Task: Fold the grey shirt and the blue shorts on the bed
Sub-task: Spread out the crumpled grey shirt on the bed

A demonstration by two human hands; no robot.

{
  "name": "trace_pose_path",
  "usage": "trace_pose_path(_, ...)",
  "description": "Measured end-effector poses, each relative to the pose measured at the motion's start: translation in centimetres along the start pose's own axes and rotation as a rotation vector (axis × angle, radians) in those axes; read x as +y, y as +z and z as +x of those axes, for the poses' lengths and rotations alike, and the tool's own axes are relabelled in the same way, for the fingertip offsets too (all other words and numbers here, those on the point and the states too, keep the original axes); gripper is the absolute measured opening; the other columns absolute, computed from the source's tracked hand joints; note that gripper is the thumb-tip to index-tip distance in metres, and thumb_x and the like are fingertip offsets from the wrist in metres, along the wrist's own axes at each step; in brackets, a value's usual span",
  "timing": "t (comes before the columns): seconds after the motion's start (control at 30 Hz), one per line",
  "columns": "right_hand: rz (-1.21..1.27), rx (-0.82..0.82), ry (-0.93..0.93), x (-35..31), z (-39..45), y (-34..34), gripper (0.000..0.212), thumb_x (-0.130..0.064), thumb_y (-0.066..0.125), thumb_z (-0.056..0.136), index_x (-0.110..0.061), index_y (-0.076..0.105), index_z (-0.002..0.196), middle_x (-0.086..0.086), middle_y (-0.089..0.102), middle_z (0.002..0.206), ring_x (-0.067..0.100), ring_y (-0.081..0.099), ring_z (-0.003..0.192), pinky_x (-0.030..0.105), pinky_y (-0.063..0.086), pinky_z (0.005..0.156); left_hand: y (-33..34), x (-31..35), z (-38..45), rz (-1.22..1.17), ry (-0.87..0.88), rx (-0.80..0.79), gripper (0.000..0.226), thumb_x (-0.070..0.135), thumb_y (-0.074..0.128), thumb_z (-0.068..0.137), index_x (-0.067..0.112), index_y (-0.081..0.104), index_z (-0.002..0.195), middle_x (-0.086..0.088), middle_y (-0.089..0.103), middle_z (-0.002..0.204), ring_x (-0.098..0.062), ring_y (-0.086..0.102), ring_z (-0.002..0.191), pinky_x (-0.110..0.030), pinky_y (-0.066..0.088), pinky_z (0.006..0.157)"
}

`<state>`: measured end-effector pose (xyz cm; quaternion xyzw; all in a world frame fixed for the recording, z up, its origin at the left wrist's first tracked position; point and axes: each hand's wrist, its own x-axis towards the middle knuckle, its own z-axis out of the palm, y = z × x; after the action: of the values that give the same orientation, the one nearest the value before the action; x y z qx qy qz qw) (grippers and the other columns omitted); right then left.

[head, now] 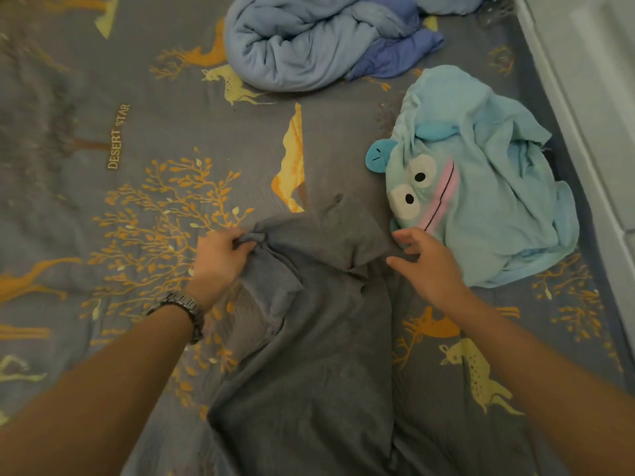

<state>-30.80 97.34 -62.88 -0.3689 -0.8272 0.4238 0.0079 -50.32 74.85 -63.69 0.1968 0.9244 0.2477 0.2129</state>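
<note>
The grey shirt (316,338) lies rumpled along the middle of the bed, stretching from between my arms to the bottom edge of the view. My left hand (220,259), with a watch on its wrist, pinches a fold at the shirt's upper left corner. My right hand (426,262) hovers with spread fingers at the shirt's upper right edge and holds nothing. A light blue garment with a cartoon face (481,187), which may be the blue shorts, is crumpled to the right of the shirt, just beyond my right hand.
The bed (103,132) wears a grey sheet printed with orange trees and deer. A rolled blue blanket (326,39) lies at the far side. A white wall or frame (591,97) runs along the bed's right edge.
</note>
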Motion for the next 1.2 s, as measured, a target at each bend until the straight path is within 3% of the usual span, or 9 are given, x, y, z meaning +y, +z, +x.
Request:
trace_pose_path(0.1,-0.036,-0.039,-0.01,-1.1,0.3,1.6,0.044,-0.014,0.069,0.081,-0.013,0.054,0.122,0.007,0.059,0.123,0.015,0.053,0.108,0.024,0.039,0.087,-2.6,-4.4,0.1,0.097,-0.073,0.035,0.015,0.012,0.063,0.084,0.0,0.068,0.092,-0.028,0.068,0.095,-0.041,0.062,0.096,-0.039,0.041,0.074)
trace_pose_path(0.27,-0.07,-0.124,-0.053,-2.1,0.8,4.9,0.046,-0.018,0.07,0.08,-0.016,0.055,0.123,0.008,0.059,0.125,0.022,0.054,0.113,0.027,0.041,0.09,-3.5,-8.6,-0.6,0.212,-0.11,-0.067,0.01,0.005,0.062,0.082,-0.004,0.065,0.086,-0.032,0.065,0.091,-0.044,0.06,0.093,-0.031,0.028,0.065)
trace_pose_path(0.43,-0.062,-0.123,-0.033,-2.4,1.9,6.5,0.04,-0.019,0.069,0.081,-0.016,0.057,0.119,0.007,0.061,0.118,0.021,0.057,0.106,0.028,0.043,0.088,-2.8,-10.3,0.3,0.263,-0.221,-0.153,0.016,0.014,0.061,0.079,0.008,0.065,0.093,-0.025,0.064,0.103,-0.04,0.061,0.097,-0.039,0.046,0.073)
trace_pose_path(0.53,0.0,-0.046,-0.001,-2.7,3.3,6.6,0.034,-0.017,0.066,0.084,-0.01,0.057,0.117,0.008,0.062,0.115,0.015,0.056,0.098,0.024,0.041,0.083,-2.4,-8.7,1.7,0.191,-0.323,-0.174,0.031,0.03,0.061,0.08,0.016,0.065,0.108,-0.014,0.065,0.105,-0.035,0.058,0.108,-0.037,0.045,0.083)
trace_pose_path(0.63,0.023,-0.023,0.063,-2.8,5.0,6.5,0.035,-0.012,0.059,0.089,-0.008,0.052,0.122,0.011,0.059,0.122,0.015,0.053,0.1,0.024,0.039,0.084,-1.7,-6.2,3.7,-0.107,-0.362,-0.149,0.038,0.048,0.062,0.077,0.018,0.067,0.102,-0.004,0.065,0.101,-0.028,0.058,0.106,-0.034,0.042,0.086)
trace_pose_path(0.73,0.032,-0.084,0.115,-2.5,6.5,6.8,0.034,-0.006,0.056,0.089,-0.009,0.051,0.123,0.011,0.059,0.125,0.02,0.056,0.109,0.026,0.042,0.089,-0.5,-4.5,5.2,-0.184,-0.291,-0.13,0.035,0.032,0.068,0.081,0.011,0.063,0.108,-0.008,0.067,0.111,-0.026,0.058,0.109,-0.033,0.041,0.093)
trace_pose_path(0.87,0.128,-0.175,0.213,-2.7,7.1,7.0,0.037,-0.005,0.059,0.086,-0.013,0.049,0.121,0.009,0.062,0.113,0.017,0.057,0.098,0.039,0.049,0.092,0.3,-4.4,5.6,-0.157,-0.221,-0.11,0.032,0.017,0.068,0.083,0.004,0.061,0.111,-0.012,0.063,0.104,-0.027,0.057,0.105,-0.027,0.039,0.087)
trace_pose_path(1.0,0.225,-0.34,0.295,-4.0,7.2,7.0,0.053,-0.013,0.062,0.087,-0.016,0.038,0.134,0.003,0.058,0.095,0.012,0.055,0.08,0.024,0.047,0.066,-1.1,-6.0,5.3,-0.193,-0.158,-0.032,0.024,0.008,0.067,0.082,0.0,0.062,0.105,-0.008,0.056,0.094,-0.019,0.051,0.089,-0.019,0.034,0.077)
trace_pose_path(1.2,-0.007,-0.35,0.059,-5.9,7.9,9.5,0.028,-0.017,0.068,0.082,-0.016,0.062,0.11,0.002,0.051,0.085,0.011,0.048,0.074,0.025,0.039,0.072,-4.0,-9.7,5.6,-0.139,-0.245,0.055,0.018,0.006,0.065,0.083,0.003,0.062,0.1,-0.009,0.057,0.089,-0.024,0.054,0.087,-0.028,0.039,0.077)
